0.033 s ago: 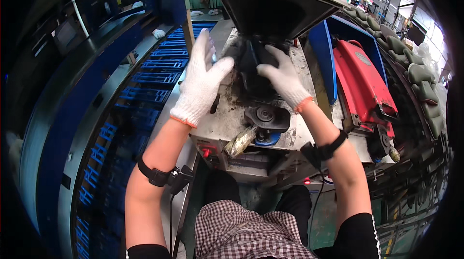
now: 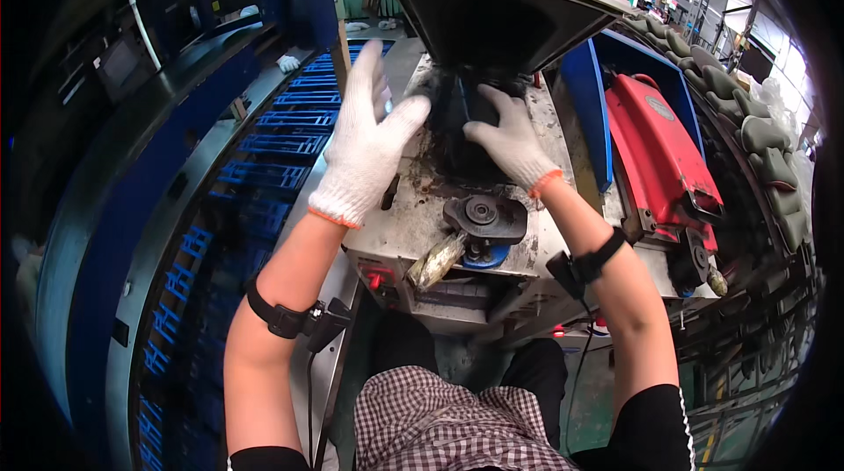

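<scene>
Both my hands wear white knit gloves with orange cuffs. My left hand (image 2: 362, 133) is open beside the left edge of a black, dirty press bed (image 2: 450, 146), its thumb spread from raised fingers. Over the bed's right side, my right hand (image 2: 510, 137) has thumb and forefinger apart; its other fingers are partly hidden. I cannot tell whether it touches the black surface. Above the bed stands the raised lid (image 2: 501, 18), with a dark underside and red top. On the near side sits a dark metal clamp (image 2: 483, 214) with a tape-wrapped handle (image 2: 437, 262).
To the right, a second red press (image 2: 655, 150) stands beside a blue panel (image 2: 585, 111). Rows of olive-green pads (image 2: 765, 146) hang beyond it. Along the left runs a rack of blue metal frames (image 2: 272, 141). A red switch (image 2: 376, 279) is on the machine's front.
My right hand has shifted slightly left and toward me. My left hand has moved up a little. The lid and clamp have not moved.
</scene>
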The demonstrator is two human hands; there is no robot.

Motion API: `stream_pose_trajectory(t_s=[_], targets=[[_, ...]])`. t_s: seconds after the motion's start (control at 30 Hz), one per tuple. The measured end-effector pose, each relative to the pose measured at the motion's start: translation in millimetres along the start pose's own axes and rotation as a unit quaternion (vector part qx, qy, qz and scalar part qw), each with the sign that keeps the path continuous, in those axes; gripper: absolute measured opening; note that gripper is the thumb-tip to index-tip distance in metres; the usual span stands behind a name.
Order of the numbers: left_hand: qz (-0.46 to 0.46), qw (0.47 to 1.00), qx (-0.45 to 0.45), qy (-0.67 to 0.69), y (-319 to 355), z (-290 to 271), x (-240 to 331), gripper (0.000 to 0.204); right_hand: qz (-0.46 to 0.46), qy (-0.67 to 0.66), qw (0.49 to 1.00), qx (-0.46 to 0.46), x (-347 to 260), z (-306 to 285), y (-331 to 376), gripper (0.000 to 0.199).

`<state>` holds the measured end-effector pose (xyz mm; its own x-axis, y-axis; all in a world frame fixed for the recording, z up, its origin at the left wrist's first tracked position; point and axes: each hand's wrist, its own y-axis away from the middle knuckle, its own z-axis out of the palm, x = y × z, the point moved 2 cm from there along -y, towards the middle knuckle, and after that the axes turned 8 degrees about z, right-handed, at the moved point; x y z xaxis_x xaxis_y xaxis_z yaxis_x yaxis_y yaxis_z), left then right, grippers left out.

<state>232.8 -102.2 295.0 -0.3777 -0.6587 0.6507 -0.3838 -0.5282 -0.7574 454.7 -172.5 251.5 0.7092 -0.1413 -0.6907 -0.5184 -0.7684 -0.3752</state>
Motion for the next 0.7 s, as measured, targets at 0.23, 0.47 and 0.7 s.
stream_pose_trajectory(t_s=[0.23, 0.47, 0.7], targets=[[0.296, 0.906, 0.010, -0.302, -83, 23, 37, 0.068, -0.002, 0.255, 0.965, -0.069, 24, 40, -34, 0.073], [0.262, 0.877, -0.096, -0.390, -205, 68, 58, 0.050, -0.009, 0.292, 0.953, -0.074, 14, 42, -24, 0.074], [0.213, 0.828, -0.163, -0.493, -228, 102, 71, 0.045, -0.003, 0.243, 0.965, -0.101, 29, 25, -14, 0.082]])
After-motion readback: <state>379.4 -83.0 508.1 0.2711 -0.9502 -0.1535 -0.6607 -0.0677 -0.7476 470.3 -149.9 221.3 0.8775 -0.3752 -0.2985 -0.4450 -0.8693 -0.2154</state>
